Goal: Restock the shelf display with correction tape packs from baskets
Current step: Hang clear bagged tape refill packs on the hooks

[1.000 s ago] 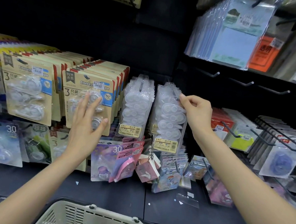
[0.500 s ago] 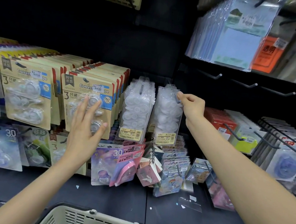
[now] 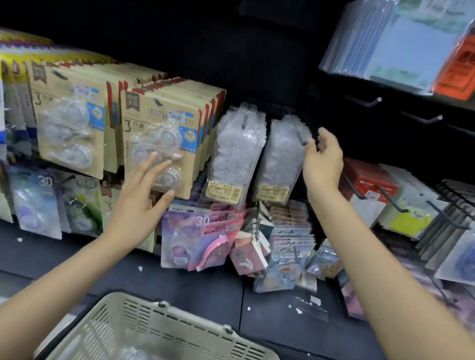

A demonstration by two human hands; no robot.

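Two rows of clear correction tape packs hang on hooks, a left row and a right row. My right hand hovers at the right row's top right corner, beside the hook's tip, fingers loosely spread and holding nothing. My left hand is spread flat, with straight fingertips at the lower edge of a cardboard three-piece correction tape pack. Below, the beige basket shows blurred clear packs inside.
More cardboard packs fill the hooks on the left. Colourful carded tapes hang on the lower row. Bare hooks stick out at upper right, above red and white packs. Notepads in sleeves hang at top right.
My right hand slid the clear pack back along the hook, then let go and opened. My left hand dropped slightly. The view tilted down, showing more of the basket.
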